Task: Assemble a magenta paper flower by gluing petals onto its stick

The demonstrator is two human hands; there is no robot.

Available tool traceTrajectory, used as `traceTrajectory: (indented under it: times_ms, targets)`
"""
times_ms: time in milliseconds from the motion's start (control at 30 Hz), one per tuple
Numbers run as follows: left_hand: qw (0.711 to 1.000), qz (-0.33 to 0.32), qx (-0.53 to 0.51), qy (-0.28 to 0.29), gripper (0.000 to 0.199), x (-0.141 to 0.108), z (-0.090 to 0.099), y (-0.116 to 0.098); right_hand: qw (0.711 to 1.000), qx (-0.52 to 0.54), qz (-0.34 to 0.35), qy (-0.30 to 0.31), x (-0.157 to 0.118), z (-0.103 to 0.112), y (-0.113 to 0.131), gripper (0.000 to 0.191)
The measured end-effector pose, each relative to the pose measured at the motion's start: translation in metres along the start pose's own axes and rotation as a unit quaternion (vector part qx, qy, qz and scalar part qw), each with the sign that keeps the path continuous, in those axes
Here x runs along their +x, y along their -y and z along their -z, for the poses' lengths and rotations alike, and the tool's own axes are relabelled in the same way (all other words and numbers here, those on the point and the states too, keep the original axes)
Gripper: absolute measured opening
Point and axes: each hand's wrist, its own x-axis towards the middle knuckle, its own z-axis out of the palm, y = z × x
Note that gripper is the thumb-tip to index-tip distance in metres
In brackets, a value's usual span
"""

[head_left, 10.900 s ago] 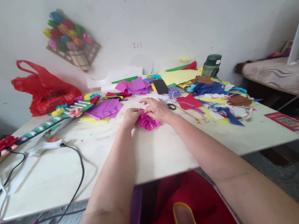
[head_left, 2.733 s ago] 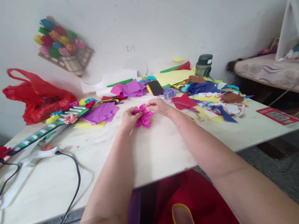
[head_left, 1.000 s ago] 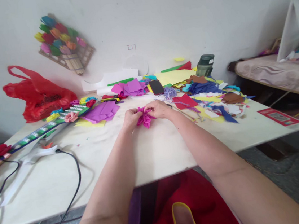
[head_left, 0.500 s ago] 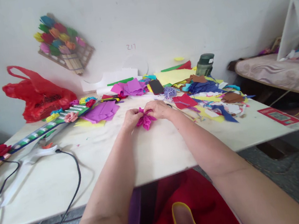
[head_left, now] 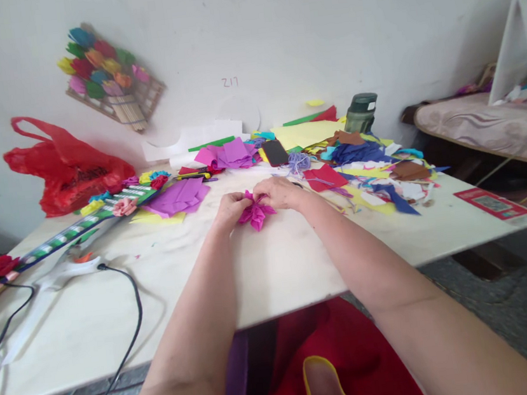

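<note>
A magenta paper flower (head_left: 256, 214) with pointed petals is held low over the white table (head_left: 282, 272), in the middle of the head view. My left hand (head_left: 233, 209) pinches its left side, fingers closed. From the right, my right hand (head_left: 276, 193) grips the flower near its centre with fingertips bent down. The fingertips partly hide where they meet the paper. Just right of my right hand lie a red paper square (head_left: 325, 178) and a ball of lilac yarn (head_left: 299, 162).
Coloured paper scraps (head_left: 375, 171) cover the back right. A phone (head_left: 276, 153) and green bottle (head_left: 361, 113) stand behind. Purple sheets (head_left: 179, 197), a red plastic bag (head_left: 72, 166), a flower-decorated strip (head_left: 75, 230) and a white glue gun (head_left: 68, 273) with a black cord are left.
Both hands stay at nearly the same spot on the flower. Its lower petals have shifted very slightly left.
</note>
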Motion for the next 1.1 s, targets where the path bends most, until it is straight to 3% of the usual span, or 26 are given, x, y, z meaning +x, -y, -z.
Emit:
traceTrajectory:
  times_ms: [167, 467, 767, 933, 1100]
  targets:
    - [1.000, 0.008, -0.003, -0.003, 0.013, 0.001, 0.000, 0.000, 1.000, 0.001, 0.007, 0.008, 0.001, 0.000, 0.001, 0.026]
    - [0.996, 0.000, -0.051, -0.070, 0.011, 0.007, -0.003, 0.005, 0.993, -0.017, -0.095, -0.064, 0.003, -0.005, 0.014, 0.025]
    - [0.997, -0.015, -0.081, 0.015, 0.027, 0.001, 0.001, -0.003, 0.998, -0.014, -0.009, -0.066, 0.002, -0.007, 0.007, 0.023]
    - [0.998, -0.019, -0.034, 0.044, 0.022, 0.003, 0.004, 0.000, 0.997, 0.000, -0.021, -0.071, 0.003, -0.006, 0.010, 0.022]
    - [1.000, -0.010, 0.001, 0.028, 0.018, 0.003, 0.004, 0.002, 0.997, 0.017, -0.037, -0.072, 0.004, -0.008, 0.011, 0.020]
